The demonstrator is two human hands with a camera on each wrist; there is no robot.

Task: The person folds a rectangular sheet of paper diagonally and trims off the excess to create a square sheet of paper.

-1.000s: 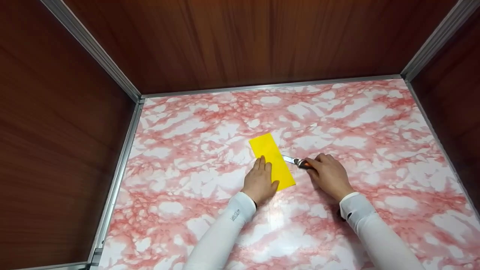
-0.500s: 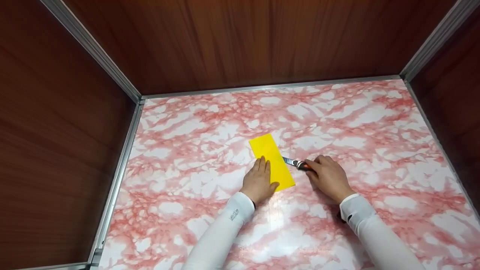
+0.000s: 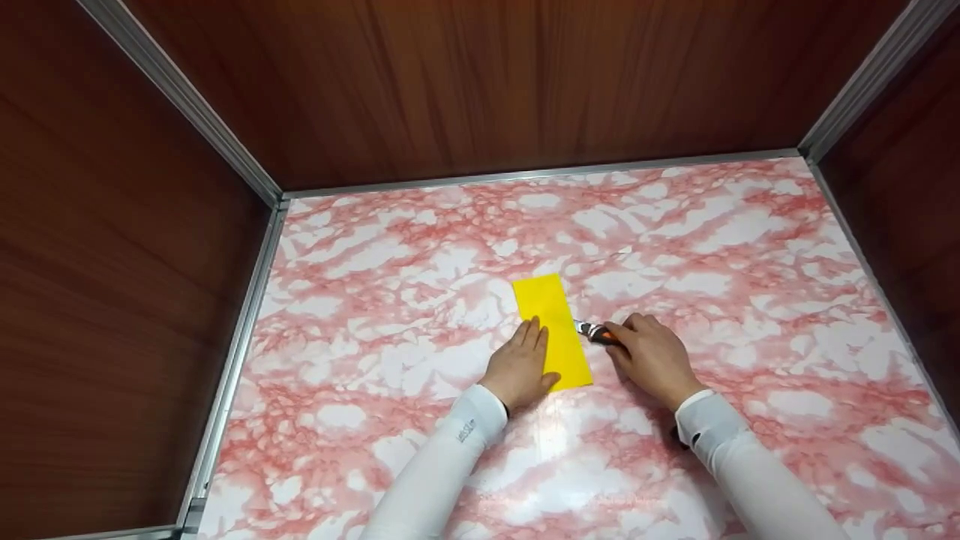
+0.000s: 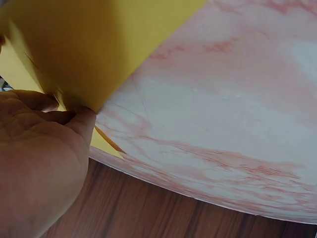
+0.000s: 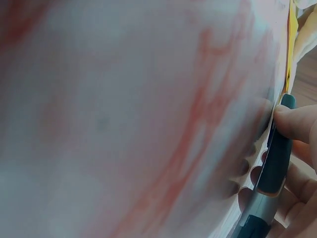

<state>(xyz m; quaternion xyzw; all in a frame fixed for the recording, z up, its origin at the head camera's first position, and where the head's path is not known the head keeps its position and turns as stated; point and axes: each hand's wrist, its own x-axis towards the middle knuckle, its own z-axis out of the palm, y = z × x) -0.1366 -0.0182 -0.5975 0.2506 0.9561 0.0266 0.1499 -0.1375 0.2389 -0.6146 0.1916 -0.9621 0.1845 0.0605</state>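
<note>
A folded yellow sheet of paper lies slanted on the table in the head view. My left hand presses on its left side, fingers straight and thumb at the near end. In the left wrist view, one layer of the paper stands up over another beside the fingers. My right hand grips a utility knife with a black and orange handle, right of the paper. Its metal blade points left and meets the paper's right edge, where the tip is hidden. The right wrist view shows fingers wrapped round the dark handle.
The tabletop has a red and white marbled pattern. Dark wood-grain panels rise at the back and both sides, with metal rails along their corners and lower edges.
The paper has turned slightly and moved a little right and nearer. Less of the knife's blade shows, and the right hand sits slightly nearer. The left hand keeps pressing on the paper.
</note>
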